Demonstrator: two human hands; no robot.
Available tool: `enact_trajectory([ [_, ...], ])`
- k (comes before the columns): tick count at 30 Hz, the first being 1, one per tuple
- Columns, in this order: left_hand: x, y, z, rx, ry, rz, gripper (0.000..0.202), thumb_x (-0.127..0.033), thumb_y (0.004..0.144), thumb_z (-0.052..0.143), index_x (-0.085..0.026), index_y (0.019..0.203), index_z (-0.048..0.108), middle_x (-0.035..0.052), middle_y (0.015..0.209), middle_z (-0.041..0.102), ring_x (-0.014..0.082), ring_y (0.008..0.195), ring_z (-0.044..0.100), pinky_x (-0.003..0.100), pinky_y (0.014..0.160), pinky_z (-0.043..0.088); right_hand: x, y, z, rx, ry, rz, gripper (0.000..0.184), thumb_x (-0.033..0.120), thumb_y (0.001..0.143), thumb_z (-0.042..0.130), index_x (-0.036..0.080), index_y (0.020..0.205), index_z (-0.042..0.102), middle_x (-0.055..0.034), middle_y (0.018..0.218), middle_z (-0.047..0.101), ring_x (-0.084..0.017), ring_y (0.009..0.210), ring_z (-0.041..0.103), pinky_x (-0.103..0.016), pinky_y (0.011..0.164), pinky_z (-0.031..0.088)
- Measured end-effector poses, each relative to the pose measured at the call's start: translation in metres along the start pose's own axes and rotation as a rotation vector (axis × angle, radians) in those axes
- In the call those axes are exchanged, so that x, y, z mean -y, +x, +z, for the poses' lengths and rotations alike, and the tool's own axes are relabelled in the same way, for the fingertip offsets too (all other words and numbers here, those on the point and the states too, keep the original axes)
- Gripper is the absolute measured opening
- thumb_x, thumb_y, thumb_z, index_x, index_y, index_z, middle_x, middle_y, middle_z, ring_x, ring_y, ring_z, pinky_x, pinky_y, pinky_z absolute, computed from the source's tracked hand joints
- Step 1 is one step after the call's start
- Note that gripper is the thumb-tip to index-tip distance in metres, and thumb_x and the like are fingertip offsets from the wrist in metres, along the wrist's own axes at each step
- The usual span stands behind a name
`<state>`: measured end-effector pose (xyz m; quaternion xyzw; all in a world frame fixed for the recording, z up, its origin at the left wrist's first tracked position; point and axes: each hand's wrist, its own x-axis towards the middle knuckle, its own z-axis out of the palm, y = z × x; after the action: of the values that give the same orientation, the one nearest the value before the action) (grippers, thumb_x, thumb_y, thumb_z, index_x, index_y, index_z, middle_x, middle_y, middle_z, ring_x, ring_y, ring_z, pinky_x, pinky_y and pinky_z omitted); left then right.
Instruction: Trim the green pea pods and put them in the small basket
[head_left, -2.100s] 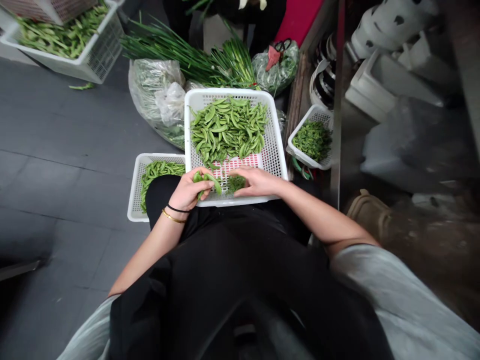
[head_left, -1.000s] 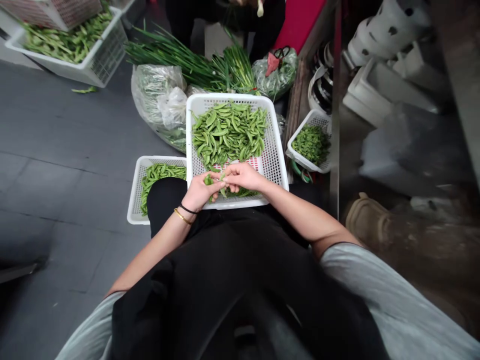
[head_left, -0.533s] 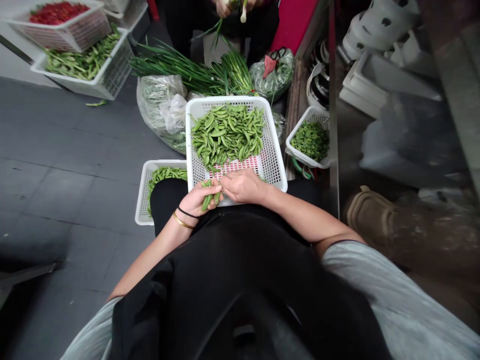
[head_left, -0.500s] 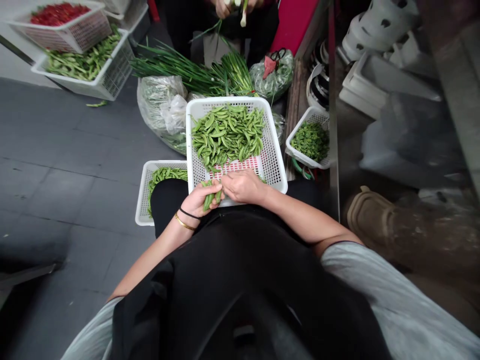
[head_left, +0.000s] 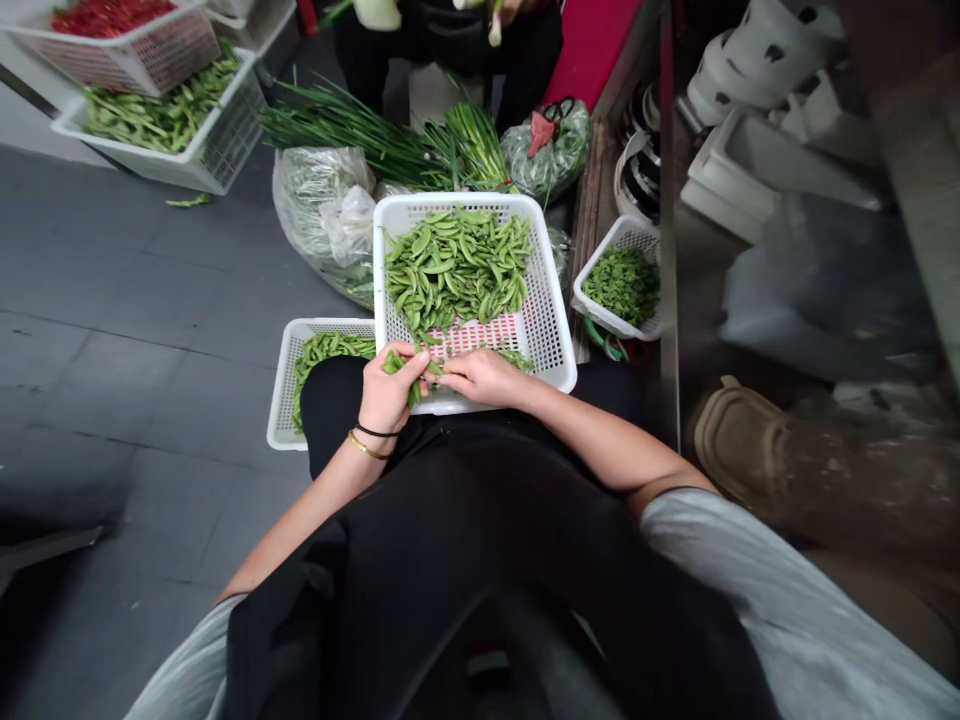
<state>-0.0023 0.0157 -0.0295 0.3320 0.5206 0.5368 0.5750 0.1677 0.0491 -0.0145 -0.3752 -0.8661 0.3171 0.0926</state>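
On my lap rests a white perforated plastic basket (head_left: 551,330), with a heap of green pea pods (head_left: 457,265) toward its far side. My left hand (head_left: 386,390), with a black band and a gold bangle at the wrist, is closed around several pea pods (head_left: 412,390) above the basket's near left corner. My right hand (head_left: 484,378) meets it over the near rim, its thumb and fingers pinching the end of one pod that the left hand also holds. A few small green bits (head_left: 514,357) lie in the basket just beyond my right hand.
A second basket of pods (head_left: 281,400) stands low at my left. Beyond my lap are bagged greens (head_left: 319,220), long green stalks (head_left: 352,135) and a person holding pale-ended stalks (head_left: 495,25). Stacked baskets (head_left: 217,160) stand far left; a basket of leaves (head_left: 619,320) sits right.
My left hand has turned and risen slightly, its thumb now pointing toward my right hand over a pod. My right hand has shifted a little lower. The other person's hands have moved apart.
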Motion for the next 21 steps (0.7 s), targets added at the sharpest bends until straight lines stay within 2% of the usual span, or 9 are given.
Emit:
enact_trajectory([
  [3, -0.005, -0.006, -0.004, 0.126, 0.206, 0.042, 0.024, -0.031, 0.065, 0.077, -0.016, 0.069, 0.059, -0.0005, 0.055, 0.06, 0.009, 0.042, 0.051, 0.02, 0.042, 0.04, 0.003, 0.006, 0.01, 0.182, 0.13, -0.066, 0.027, 0.026, 0.088, 0.05, 0.013, 0.068, 0.065, 0.0014, 0.058, 0.058, -0.008, 0.053, 0.046, -0.021, 0.057, 0.03],
  [6, -0.016, -0.013, -0.005, 0.458, 0.491, 0.119, 0.015, -0.025, 0.063, 0.078, -0.016, 0.065, 0.066, 0.0024, 0.061, 0.064, 0.0115, 0.056, 0.057, 0.021, 0.055, 0.044, -0.005, 0.003, 0.01, 0.657, 0.271, -0.113, 0.023, 0.026, 0.083, 0.054, 0.015, 0.066, 0.066, 0.0055, 0.047, 0.052, -0.006, 0.041, 0.044, -0.02, 0.051, 0.033],
  [8, -0.023, -0.015, -0.006, 0.56, 0.53, 0.127, 0.011, -0.023, 0.063, 0.077, -0.017, 0.066, 0.068, 0.0041, 0.064, 0.066, 0.0125, 0.06, 0.059, 0.022, 0.058, 0.045, -0.018, 0.0, 0.002, 0.833, 0.271, -0.026, 0.022, 0.027, 0.081, 0.054, 0.015, 0.067, 0.066, 0.0057, 0.047, 0.053, -0.007, 0.037, 0.045, -0.02, 0.048, 0.033],
  [9, -0.026, -0.015, -0.007, 0.545, 0.485, 0.099, 0.011, -0.023, 0.064, 0.076, -0.017, 0.068, 0.068, 0.0042, 0.064, 0.065, 0.0121, 0.057, 0.058, 0.022, 0.056, 0.045, -0.026, -0.001, -0.004, 0.823, 0.242, 0.031, 0.022, 0.027, 0.082, 0.053, 0.015, 0.07, 0.067, 0.0049, 0.049, 0.055, -0.007, 0.038, 0.046, -0.02, 0.048, 0.034],
  [11, -0.026, -0.01, -0.014, 0.451, 0.27, 0.001, 0.014, -0.026, 0.066, 0.074, -0.016, 0.07, 0.065, 0.0028, 0.06, 0.062, 0.0107, 0.047, 0.053, 0.021, 0.046, 0.041, -0.044, 0.002, -0.018, 0.671, 0.105, 0.152, 0.02, 0.026, 0.082, 0.053, 0.017, 0.083, 0.071, 0.002, 0.059, 0.063, -0.009, 0.045, 0.053, -0.021, 0.053, 0.038],
  [14, -0.016, 0.006, -0.031, 0.326, -0.158, -0.183, 0.019, -0.03, 0.064, 0.07, -0.016, 0.067, 0.057, 0.0002, 0.053, 0.056, 0.0116, 0.043, 0.05, 0.021, 0.036, 0.036, -0.064, 0.018, -0.026, 0.472, -0.297, 0.33, 0.031, 0.018, 0.073, 0.062, 0.018, 0.103, 0.07, -0.0075, 0.085, 0.071, -0.017, 0.07, 0.064, -0.025, 0.063, 0.042],
  [16, -0.007, 0.015, -0.04, 0.282, -0.302, -0.285, 0.021, -0.027, 0.06, 0.071, -0.016, 0.072, 0.057, 0.0019, 0.059, 0.06, 0.015, 0.052, 0.058, 0.022, 0.039, 0.042, -0.068, 0.037, -0.016, 0.417, -0.448, 0.345, 0.036, 0.017, 0.073, 0.063, 0.016, 0.108, 0.068, -0.0136, 0.1, 0.07, -0.023, 0.086, 0.064, -0.029, 0.068, 0.043],
  [18, -0.001, 0.02, -0.043, 0.243, -0.334, -0.346, 0.026, -0.022, 0.059, 0.073, -0.017, 0.081, 0.059, 0.0023, 0.065, 0.063, 0.0167, 0.061, 0.062, 0.024, 0.046, 0.049, -0.067, 0.061, 0.005, 0.345, -0.429, 0.269, 0.03, 0.02, 0.081, 0.056, 0.014, 0.109, 0.066, -0.0159, 0.105, 0.069, -0.025, 0.091, 0.064, -0.029, 0.07, 0.044],
  [21, 0.0, 0.021, -0.044, 0.258, -0.374, -0.365, 0.026, -0.022, 0.062, 0.075, -0.017, 0.081, 0.058, -0.0026, 0.056, 0.054, 0.011, 0.05, 0.055, 0.021, 0.045, 0.046, -0.062, 0.094, 0.037, 0.285, -0.405, 0.254, 0.031, 0.015, 0.085, 0.048, 0.01, 0.112, 0.061, -0.018, 0.104, 0.068, -0.024, 0.09, 0.064, -0.03, 0.071, 0.044],
])
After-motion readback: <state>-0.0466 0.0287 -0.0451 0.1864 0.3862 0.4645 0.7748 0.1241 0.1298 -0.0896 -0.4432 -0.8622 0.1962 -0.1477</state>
